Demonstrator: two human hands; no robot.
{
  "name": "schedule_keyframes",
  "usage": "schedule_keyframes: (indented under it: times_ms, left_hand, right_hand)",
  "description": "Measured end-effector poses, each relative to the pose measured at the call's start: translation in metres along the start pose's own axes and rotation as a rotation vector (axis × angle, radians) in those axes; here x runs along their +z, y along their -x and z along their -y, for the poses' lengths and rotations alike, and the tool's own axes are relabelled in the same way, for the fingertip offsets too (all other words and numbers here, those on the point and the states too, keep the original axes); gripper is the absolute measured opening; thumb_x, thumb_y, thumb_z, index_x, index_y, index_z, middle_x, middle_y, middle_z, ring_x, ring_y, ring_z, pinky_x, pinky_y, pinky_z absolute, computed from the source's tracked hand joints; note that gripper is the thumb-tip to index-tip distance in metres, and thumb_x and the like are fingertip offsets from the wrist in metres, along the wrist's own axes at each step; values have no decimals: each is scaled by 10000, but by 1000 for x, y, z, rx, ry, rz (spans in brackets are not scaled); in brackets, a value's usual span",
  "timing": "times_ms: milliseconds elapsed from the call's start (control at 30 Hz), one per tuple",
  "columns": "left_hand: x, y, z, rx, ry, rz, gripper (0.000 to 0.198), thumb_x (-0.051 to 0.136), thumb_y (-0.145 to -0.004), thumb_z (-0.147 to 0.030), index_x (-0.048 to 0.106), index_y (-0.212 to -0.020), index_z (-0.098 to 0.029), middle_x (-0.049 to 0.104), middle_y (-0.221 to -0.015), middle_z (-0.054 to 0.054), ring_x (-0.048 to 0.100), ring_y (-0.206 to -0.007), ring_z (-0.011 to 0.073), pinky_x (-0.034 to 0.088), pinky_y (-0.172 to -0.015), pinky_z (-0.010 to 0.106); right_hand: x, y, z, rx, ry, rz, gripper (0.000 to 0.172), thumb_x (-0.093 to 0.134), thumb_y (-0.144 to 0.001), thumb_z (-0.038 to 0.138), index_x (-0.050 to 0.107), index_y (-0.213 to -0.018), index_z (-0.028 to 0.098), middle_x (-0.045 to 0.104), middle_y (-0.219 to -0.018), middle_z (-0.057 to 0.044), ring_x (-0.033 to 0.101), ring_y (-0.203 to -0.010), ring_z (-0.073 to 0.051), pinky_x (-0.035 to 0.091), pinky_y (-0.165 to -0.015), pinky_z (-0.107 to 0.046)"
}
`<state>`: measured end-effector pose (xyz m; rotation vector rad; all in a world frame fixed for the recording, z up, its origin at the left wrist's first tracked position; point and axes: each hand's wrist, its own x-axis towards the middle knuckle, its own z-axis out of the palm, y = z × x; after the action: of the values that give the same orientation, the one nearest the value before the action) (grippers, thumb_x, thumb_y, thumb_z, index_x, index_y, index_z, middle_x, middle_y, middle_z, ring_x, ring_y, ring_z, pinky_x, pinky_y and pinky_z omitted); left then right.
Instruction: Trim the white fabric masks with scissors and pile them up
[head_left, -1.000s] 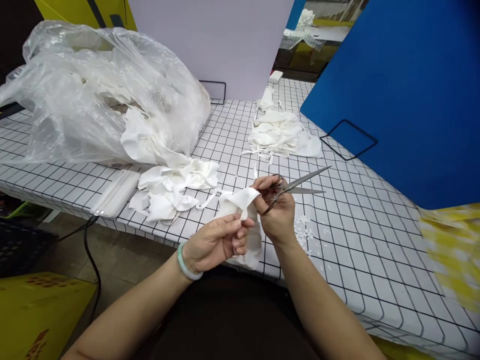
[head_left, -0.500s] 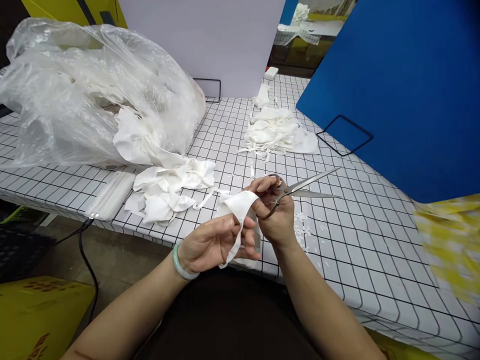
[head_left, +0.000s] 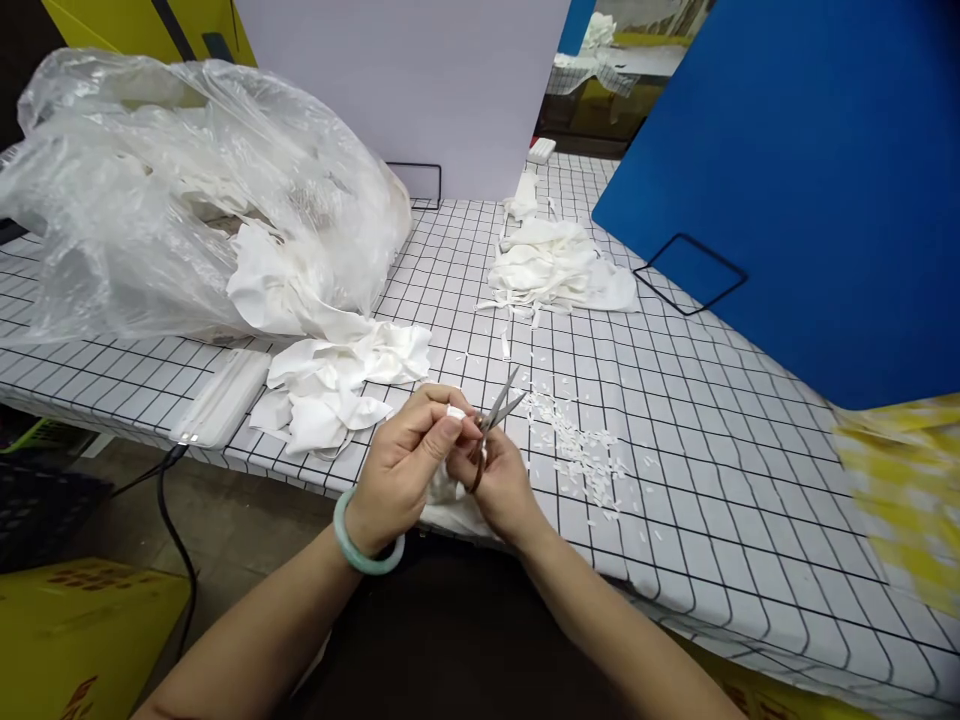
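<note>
Movement: since the earlier frame, your left hand (head_left: 409, 455) and right hand (head_left: 499, 480) have drawn together; the scissors (head_left: 500, 406) have swung from pointing right to pointing away from you.
Table: grid-patterned cover (head_left: 720, 490) under the work.
Blue panel (head_left: 787, 180): at your right, black wire frame at its lower part.
Plastic bag (head_left: 322, 170): at your left, clear, white pieces (head_left: 322, 400) spilling from its mouth.
Heap (head_left: 559, 265): white pieces beyond your hands.
White cloth (head_left: 455, 412): in your hands at the near table edge, mostly hidden by them.
Left hand: thumb and fingers pinch the cloth.
Right hand: closed around the scissor handles.
Scissors: blades slightly parted.
Clippings (head_left: 581, 450): scattered just right of the scissors.
</note>
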<state>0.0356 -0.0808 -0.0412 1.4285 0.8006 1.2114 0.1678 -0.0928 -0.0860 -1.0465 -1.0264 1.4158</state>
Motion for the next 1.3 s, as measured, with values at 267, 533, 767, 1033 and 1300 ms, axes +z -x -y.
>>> schedule_keyframes:
  times_ms: [267, 533, 767, 1033, 1300]
  left_hand:
    - [7, 6, 15, -99, -14, 47, 317, 495, -1019, -359, 678, -842, -171, 514, -957, 86, 523, -918, 201, 413, -657, 286]
    - [16, 8, 16, 6, -106, 214, 313, 430, -1037, -266, 619, -801, -183, 529, -861, 80, 482, -1069, 243, 427, -895, 355]
    - [18, 10, 16, 24, -136, 256, 321, 414, -1041, -273, 597, -791, -189, 541, -909, 91, 497, -1061, 237, 446, -871, 343]
    - [21, 12, 19, 37, -149, 254, 290, 432, -1033, -265, 638, -848, -181, 526, -1014, 109, 500, -1048, 235, 470, -844, 339]
    - [22, 12, 20, 65, -163, 266, 273, 427, -1032, -235, 647, -880, -179, 525, -1031, 103, 505, -1059, 228, 466, -876, 345]
  right_hand:
    - [-53, 30, 27, -192, 695, 135, 457, 681, -806, 664, 618, -810, 211, 590, -819, -46, 566, -784, -214, 480, -716, -364]
    - [-75, 42, 46, -293, 1003, 211, 462, 729, -814, 566, 507, -635, 203, 558, -580, 10, 502, -584, -147, 409, -649, -330]
    - [-78, 44, 42, -290, 1027, 196, 472, 738, -803, 528, 465, -589, 208, 521, -551, 16, 471, -562, -138, 391, -630, -317]
    - [-78, 45, 43, -305, 1015, 190, 488, 752, -802, 506, 440, -568, 213, 514, -539, 18, 470, -553, -136, 388, -613, -306]
    - [-77, 46, 44, -295, 968, 179, 503, 746, -817, 506, 434, -554, 212, 516, -519, 24, 471, -534, -129, 396, -626, -308]
